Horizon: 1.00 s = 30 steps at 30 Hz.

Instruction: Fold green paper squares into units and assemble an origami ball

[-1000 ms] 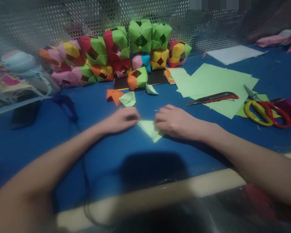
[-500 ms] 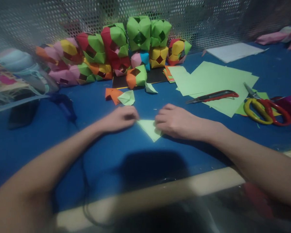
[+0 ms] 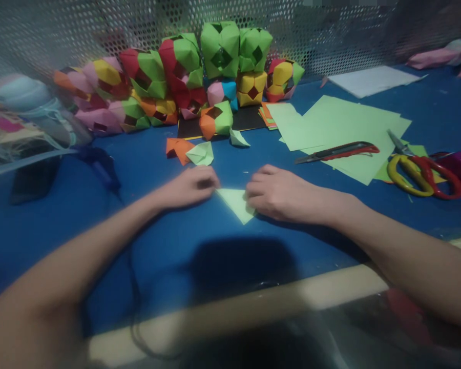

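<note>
A pale green folded paper triangle lies on the blue table with one point toward me. My left hand is closed at its left corner, fingertips pinching the tip. On the other side my right hand has its fingers curled over the right part of the triangle, hiding that corner. Just beyond my left hand lie an orange folded paper piece and a pale green folded piece. Another small pale green piece rests by an orange-and-green paper ball.
Several colourful paper balls are stacked against a perforated metal panel. At right lie green paper sheets, a box cutter and scissors. At left are a blue glue gun, its cord, and a bottle.
Both hands stay nearly still on the green paper triangle. The camera view has shifted very slightly; nothing was taken up or let go.
</note>
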### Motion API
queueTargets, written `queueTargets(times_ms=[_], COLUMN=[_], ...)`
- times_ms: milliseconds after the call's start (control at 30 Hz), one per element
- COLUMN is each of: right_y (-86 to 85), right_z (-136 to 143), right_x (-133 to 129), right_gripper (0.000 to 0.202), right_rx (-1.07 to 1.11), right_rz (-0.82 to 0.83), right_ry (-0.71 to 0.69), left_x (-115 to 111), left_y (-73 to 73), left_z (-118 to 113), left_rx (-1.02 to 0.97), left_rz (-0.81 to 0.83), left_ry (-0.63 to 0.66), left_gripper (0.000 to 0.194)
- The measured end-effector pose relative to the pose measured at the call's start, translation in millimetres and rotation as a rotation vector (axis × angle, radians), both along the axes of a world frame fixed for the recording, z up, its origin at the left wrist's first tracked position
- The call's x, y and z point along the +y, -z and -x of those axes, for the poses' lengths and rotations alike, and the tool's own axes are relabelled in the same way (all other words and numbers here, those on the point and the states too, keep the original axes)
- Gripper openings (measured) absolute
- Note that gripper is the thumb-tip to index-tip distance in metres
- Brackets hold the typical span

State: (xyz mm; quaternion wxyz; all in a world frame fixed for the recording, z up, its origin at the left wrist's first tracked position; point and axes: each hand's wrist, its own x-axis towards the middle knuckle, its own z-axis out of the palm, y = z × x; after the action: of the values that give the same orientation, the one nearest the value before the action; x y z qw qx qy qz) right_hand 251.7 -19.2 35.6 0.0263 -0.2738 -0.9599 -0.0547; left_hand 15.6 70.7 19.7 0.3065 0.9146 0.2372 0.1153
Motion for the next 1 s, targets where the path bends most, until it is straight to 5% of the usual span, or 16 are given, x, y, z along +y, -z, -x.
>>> queueTargets(times_ms=[867,1000], right_y=[-9.1,-9.6], right_z=[0.6,-0.1], right_x=[-5.4,-6.7], right_gripper=[0.028,0.022], right_rx=[-0.026,-0.027], right_rz=[0.085,0.117], right_ry=[-0.008,0.001], left_x=[-2.8,-12.2], left_y=[-0.2,-4.3], left_z=[-1.3,-9.6], left_rx=[0.024,0.080], left_rz=[-0.027,-0.048], left_ry=[-0.014,-0.091], left_gripper=[0.009,0.022])
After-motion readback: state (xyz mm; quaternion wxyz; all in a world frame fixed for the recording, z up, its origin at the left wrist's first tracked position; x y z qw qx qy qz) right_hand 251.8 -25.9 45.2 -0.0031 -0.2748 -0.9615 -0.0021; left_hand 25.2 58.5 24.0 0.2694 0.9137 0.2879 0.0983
